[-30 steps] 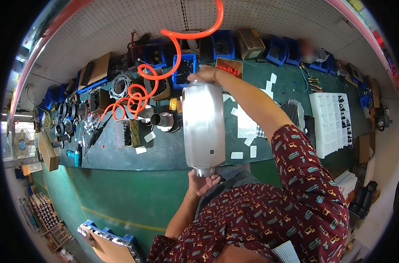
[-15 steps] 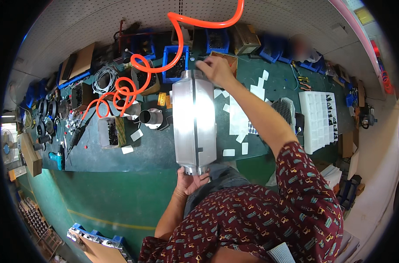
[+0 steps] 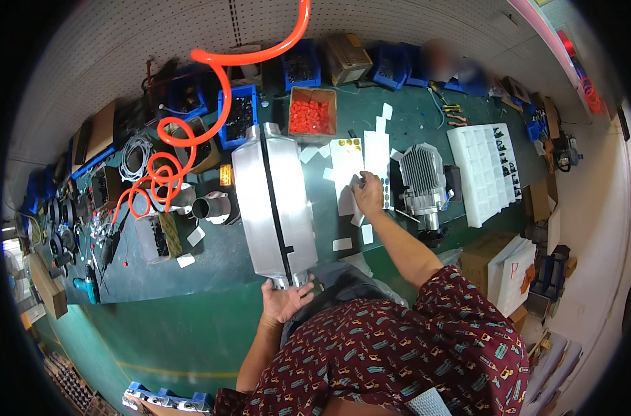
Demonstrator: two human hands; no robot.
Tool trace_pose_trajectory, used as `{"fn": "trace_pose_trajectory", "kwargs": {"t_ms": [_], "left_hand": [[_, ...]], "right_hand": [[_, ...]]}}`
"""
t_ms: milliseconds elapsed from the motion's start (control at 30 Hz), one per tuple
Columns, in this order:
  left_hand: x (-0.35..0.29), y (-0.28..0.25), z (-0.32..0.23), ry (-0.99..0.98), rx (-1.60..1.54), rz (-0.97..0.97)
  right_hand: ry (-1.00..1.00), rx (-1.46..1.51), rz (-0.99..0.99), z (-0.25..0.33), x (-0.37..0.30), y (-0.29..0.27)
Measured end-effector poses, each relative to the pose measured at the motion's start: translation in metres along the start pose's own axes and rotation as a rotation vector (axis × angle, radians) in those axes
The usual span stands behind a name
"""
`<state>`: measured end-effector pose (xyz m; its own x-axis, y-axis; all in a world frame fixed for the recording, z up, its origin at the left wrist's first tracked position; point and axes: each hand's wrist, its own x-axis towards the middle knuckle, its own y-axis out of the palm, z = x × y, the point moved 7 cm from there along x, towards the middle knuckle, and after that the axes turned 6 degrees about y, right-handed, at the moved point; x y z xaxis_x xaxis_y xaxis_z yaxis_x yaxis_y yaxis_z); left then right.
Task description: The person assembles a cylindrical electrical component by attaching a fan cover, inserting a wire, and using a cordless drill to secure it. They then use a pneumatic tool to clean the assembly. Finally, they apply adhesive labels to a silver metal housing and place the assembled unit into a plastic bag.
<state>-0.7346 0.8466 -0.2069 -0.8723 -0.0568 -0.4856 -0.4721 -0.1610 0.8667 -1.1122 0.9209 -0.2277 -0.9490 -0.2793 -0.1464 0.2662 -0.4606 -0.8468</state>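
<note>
The left hand [image 3: 285, 304] clamps the metal housing [image 3: 298, 191] by its lower neck; the right hand [image 3: 369, 194] reaches the sticker sheet [image 3: 343, 170] (pinching, one cannot tell), gold stickers [image 3: 356, 142] left unpeeled.

Obstacle left of cylinder [image 3: 291, 201]: coiled orange hose [image 3: 226, 93]

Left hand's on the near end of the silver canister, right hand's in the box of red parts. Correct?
Not quite: the right hand isn't in the box of red parts; the head view shows it over the white sheets. The left hand is indeed on the near end of the silver canister.
</note>
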Motion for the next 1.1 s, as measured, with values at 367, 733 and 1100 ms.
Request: {"fn": "trace_pose_trajectory", "kwargs": {"t_ms": [367, 733, 1100], "left_hand": [[-0.07, -0.035, -0.017, 0.071, 0.314, -0.253], [-0.09, 0.159, -0.115, 0.498, 1.195, -0.097], [0.121, 0.312, 0.008, 0.626, 1.346, 0.081]], "right_hand": [[0.232, -0.115, 0.041, 0.029, 0.045, 0.012], [-0.04, 0.583, 0.077, 0.022, 0.032, -0.074], [0.049, 1.12, 0.493, 0.077, -0.068, -0.184]]}}
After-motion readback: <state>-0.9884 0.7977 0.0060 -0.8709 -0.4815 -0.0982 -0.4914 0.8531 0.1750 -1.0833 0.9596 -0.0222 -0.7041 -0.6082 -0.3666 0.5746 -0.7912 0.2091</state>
